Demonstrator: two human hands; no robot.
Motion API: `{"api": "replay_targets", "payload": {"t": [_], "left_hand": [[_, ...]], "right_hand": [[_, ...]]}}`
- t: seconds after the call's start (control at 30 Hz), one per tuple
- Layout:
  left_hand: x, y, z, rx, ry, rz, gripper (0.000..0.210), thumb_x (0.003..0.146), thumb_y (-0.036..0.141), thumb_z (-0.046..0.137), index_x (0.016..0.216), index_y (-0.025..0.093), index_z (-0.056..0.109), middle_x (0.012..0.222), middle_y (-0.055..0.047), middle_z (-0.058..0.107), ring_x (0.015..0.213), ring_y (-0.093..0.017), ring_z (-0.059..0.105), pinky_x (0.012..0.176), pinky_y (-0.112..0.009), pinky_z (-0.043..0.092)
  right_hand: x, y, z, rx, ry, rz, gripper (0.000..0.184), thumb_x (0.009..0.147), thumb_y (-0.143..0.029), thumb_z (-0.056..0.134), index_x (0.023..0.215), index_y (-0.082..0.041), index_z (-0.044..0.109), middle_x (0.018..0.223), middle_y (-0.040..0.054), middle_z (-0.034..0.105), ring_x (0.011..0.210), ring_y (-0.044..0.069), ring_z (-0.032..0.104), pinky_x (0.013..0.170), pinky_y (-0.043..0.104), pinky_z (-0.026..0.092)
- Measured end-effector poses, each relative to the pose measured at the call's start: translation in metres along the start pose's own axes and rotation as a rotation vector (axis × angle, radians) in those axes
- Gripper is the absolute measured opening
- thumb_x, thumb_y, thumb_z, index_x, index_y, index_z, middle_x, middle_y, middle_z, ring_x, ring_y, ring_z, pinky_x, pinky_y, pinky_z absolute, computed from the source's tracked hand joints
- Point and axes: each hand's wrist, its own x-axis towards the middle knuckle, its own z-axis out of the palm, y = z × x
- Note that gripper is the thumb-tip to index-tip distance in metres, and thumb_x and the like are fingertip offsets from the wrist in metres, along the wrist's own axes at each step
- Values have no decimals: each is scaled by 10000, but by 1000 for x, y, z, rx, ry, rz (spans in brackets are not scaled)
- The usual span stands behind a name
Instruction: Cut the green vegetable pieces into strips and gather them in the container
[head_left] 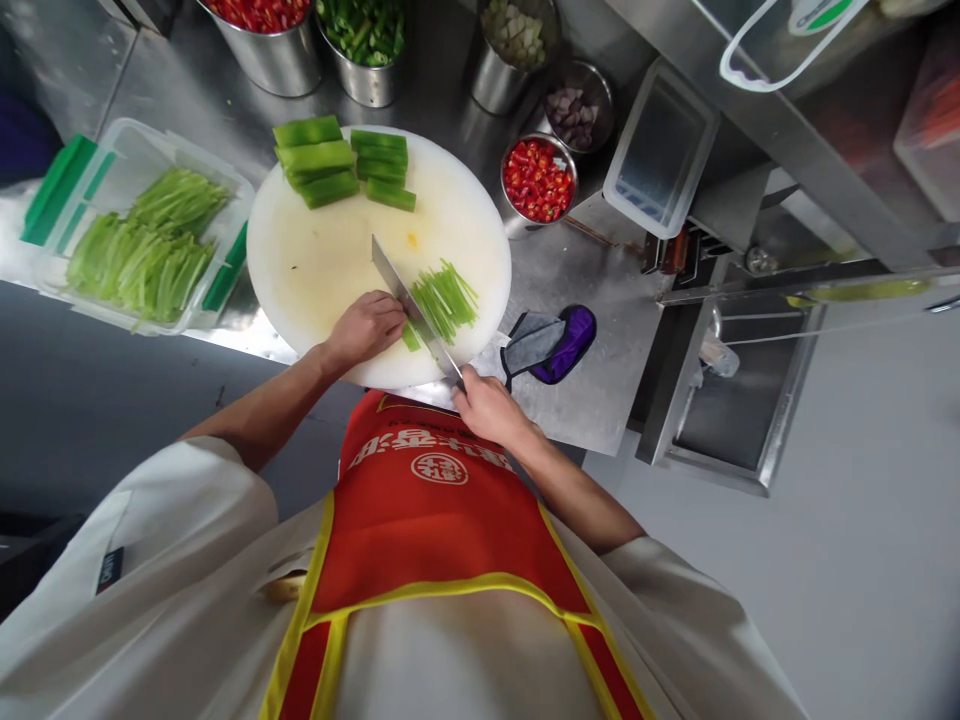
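Observation:
On a round white cutting board point(315, 250), my right hand point(487, 405) is closed round the handle of a kitchen knife point(409, 300). The blade slants away to the upper left. My left hand point(371, 325), fingers curled, presses a green celery piece point(411, 337) against the board on the blade's left side. Thin celery strips point(446, 300) lie fanned out to the right of the blade. Thick celery sections point(319, 160) are stacked at the board's far edge, with shorter celery sections point(382, 165) beside them.
A clear plastic box point(240, 190) with sliced green strips stands left of the board. Metal pots hold chopped red chillies point(538, 180), green peppers point(365, 30) and diced onion point(572, 115). A purple-and-grey cloth item point(574, 345) lies to the right, near a lidded container point(660, 150).

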Motion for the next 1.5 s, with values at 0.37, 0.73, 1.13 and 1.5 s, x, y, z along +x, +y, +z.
{"api": "replay_targets", "payload": {"t": [0.37, 0.73, 1.13, 1.5], "left_hand": [[-16, -1, -15, -9, -75, 64, 253, 1008, 338, 553, 1028, 221, 776, 1110, -98, 750, 1046, -236, 659, 984, -416, 523], [-13, 0, -12, -21, -74, 66, 276, 1022, 374, 541, 1044, 222, 770, 1096, -100, 748, 1054, -234, 653, 980, -407, 531], [-14, 1, -11, 61, -57, 95, 328, 1053, 347, 466, 1018, 221, 767, 1050, -82, 758, 1015, -214, 664, 957, -382, 542], [-22, 5, -9, 55, -48, 37, 332, 1055, 319, 467, 1014, 199, 774, 1069, -95, 765, 988, -218, 687, 919, -384, 554]], "right_hand": [[-14, 10, -10, 51, 70, -34, 259, 1028, -314, 409, 1150, -183, 595, 957, 108, 775, 923, 271, 714, 729, 306, 370], [-13, -8, -6, -16, -32, -4, 300, 1033, -265, 391, 1239, -144, 572, 1048, 151, 775, 987, 296, 716, 787, 317, 413], [-10, -4, -9, -24, -15, -46, 278, 1035, -283, 398, 1203, -157, 580, 1062, 148, 770, 1002, 288, 704, 795, 313, 404], [1, 6, 2, -21, 30, -67, 271, 1028, -303, 409, 1170, -164, 595, 1027, 140, 770, 981, 295, 703, 756, 317, 381]]}}
